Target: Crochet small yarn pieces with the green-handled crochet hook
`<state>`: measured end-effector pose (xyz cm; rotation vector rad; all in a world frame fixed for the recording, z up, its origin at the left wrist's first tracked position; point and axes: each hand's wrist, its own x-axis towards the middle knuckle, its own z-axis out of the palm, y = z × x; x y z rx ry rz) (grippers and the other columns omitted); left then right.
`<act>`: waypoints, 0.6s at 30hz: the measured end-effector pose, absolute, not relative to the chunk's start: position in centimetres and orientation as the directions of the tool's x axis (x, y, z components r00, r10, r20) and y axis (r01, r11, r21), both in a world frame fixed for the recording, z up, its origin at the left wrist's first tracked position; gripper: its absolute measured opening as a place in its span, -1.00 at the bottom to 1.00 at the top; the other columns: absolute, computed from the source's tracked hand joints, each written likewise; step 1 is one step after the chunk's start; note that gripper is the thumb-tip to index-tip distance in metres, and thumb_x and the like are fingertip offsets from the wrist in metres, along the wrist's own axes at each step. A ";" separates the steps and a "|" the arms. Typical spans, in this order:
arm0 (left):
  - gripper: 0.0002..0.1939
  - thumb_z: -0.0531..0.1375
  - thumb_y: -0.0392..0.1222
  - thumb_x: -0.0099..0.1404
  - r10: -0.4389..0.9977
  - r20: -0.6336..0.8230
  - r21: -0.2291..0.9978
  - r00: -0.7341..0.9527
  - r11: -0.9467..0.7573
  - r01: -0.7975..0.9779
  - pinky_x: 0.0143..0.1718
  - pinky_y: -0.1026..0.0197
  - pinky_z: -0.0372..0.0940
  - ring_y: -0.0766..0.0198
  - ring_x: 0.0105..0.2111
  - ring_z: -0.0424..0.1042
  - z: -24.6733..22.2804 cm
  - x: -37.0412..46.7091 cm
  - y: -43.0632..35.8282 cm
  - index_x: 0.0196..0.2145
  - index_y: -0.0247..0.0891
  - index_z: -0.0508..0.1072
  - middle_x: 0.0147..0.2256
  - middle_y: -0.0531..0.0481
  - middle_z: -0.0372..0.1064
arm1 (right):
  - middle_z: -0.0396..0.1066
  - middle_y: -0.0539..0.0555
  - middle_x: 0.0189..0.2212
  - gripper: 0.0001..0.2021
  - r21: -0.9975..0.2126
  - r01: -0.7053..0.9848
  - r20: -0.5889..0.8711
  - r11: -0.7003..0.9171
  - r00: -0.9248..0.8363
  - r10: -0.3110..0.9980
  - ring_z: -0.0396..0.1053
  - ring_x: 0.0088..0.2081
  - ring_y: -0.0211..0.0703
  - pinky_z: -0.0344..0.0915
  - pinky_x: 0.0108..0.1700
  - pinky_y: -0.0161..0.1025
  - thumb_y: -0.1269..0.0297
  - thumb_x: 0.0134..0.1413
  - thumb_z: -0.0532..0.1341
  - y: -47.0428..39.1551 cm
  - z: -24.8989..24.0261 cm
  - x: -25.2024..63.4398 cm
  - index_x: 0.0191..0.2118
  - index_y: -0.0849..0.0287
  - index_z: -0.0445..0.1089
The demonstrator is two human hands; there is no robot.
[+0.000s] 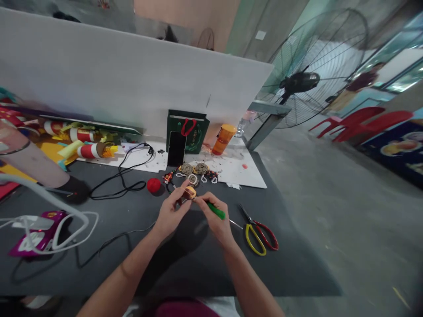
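My left hand (173, 212) pinches a small round orange-yellow piece (191, 191) between thumb and fingers. Against that piece are the fingertips of my right hand (214, 213), which also grips a green-handled tool (216, 210) with a thin metal shaft pointing to the lower right. The tool's exact kind is hard to make out. A dark cord (132, 232) runs left from beneath my left hand. Just beyond my fingers lie coiled brown pieces (201, 168) with white bead loops and a ball of red yarn (153, 185).
Scissors (259, 233) with one yellow and one red handle lie right of my right hand. A phone (176, 149) leans on a green gift bag (198, 132), near an orange bottle (224, 139). Another person's arm (42, 165) reaches in at left, above a purple device (39, 235).
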<state>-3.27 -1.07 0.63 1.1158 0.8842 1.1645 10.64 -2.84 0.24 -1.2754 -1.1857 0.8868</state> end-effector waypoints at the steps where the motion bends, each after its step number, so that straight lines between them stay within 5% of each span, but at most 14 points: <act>1: -0.42 0.36 -0.26 0.10 0.977 -0.013 0.944 0.213 0.082 -0.321 -0.11 0.25 0.25 0.27 -0.21 0.36 0.6 -3.3 -1.0 0.11 -0.18 0.48 -0.18 -0.01 0.49 | 0.25 -0.08 -0.65 -0.72 -0.995 0.048 0.097 0.089 0.201 0.975 0.13 -0.56 -0.31 0.08 -0.49 -0.31 0.07 -0.04 0.37 -2.8 0.2 10.5 -0.55 0.17 0.45; 7: -0.36 0.44 -0.25 0.02 0.970 -0.119 0.821 0.213 0.217 -0.528 -0.10 0.26 0.28 0.35 -0.31 0.39 0.7 -3.7 -0.6 0.09 -0.21 0.50 -0.35 0.06 0.49 | 0.17 -0.13 -0.70 -0.58 -0.923 -0.373 -0.138 -0.095 0.090 0.986 -0.01 -0.64 -0.40 -0.06 -0.59 -0.37 -0.05 -0.22 0.45 -2.5 0.1 8.5 -0.59 0.18 0.34; 18: -0.43 0.45 -0.27 0.01 0.965 -0.213 0.783 0.152 0.261 -0.564 -0.27 0.35 0.23 0.44 -0.42 0.30 1.4 -4.8 -0.9 0.03 -0.18 0.55 -0.46 0.13 0.38 | 0.22 -0.12 -0.67 -0.63 -0.911 -0.382 -0.176 -0.154 0.025 0.984 0.09 -0.62 -0.38 0.04 -0.56 -0.37 -0.03 -0.18 0.45 -2.5 0.3 8.3 -0.50 0.18 0.43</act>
